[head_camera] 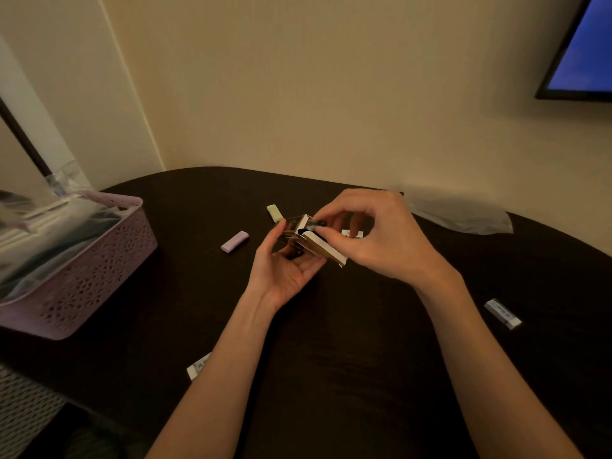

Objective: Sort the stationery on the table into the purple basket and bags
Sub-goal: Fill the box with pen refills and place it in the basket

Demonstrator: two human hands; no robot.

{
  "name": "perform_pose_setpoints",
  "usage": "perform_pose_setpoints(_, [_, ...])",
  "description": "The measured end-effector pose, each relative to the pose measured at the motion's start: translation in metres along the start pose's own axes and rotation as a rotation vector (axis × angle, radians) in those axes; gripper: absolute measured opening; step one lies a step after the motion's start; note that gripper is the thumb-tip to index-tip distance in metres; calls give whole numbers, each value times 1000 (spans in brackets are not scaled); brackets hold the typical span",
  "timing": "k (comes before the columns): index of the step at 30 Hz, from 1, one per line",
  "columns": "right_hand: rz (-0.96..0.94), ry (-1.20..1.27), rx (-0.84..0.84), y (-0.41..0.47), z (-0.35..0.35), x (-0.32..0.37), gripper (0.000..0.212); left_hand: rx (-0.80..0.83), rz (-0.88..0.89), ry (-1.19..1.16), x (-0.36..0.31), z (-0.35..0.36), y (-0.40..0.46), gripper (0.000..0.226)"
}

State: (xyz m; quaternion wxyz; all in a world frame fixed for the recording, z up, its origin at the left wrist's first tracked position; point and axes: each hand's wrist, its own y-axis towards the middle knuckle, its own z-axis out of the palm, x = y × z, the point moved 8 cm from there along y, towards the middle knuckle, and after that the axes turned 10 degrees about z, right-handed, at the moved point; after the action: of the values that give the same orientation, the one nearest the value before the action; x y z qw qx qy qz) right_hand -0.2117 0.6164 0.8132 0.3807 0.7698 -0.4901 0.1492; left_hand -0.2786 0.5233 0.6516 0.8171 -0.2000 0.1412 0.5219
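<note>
**Both hands on a small box above the desk**

My left hand (288, 273) cradles a small gold-and-white box (311, 240) from below, palm up, thumb curled against its near-left side. My right hand (374, 233) comes over from 3 o'clock, fingers bent, thumb and forefinger pinching a small dark piece (319, 223) at the box's open top; I cannot tell what that piece is. The box is held tilted, just clear of the dark desk (364, 376).

At 11 o'clock from the box lies a pale green eraser (274, 212), close behind my left fingertips. Out at 9 o'clock a lilac eraser (235, 241) lies on its own, apart from both hands. A white labelled item (351, 234) peeks out under my right hand, mostly hidden.

Further off, at 4 o'clock, a small white wrapped packet (502, 314) lies beyond my right forearm. At 7 o'clock another white labelled piece (198, 366) sticks out from beside my left forearm.

A clear plastic bag (460, 210) lies crumpled at 2 o'clock near the far desk edge. The purple basket (86, 276) stands at 9 o'clock on the desk's left edge, filled with clear bags (49, 226) of things too blurred to name.
</note>
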Motion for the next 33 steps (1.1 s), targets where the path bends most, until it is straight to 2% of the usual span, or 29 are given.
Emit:
perform_pose_setpoints(8, [-47,-75,-28,2,-1,-7,19,-13,-21,-31,4,-1,0,67])
perform_pose_setpoints(20, [-11,-98,-48,4,8,-29,21,-14,-29,38,8,-2,1,65])
perform_pose_setpoints(28, [-32,-100,-63,4,11,-31,21,-17,-28,63,7,-3,1,66])
perform_pose_setpoints(33, [-15,-19,-95,4,3,-29,18,10,-21,48,6,1,0,69])
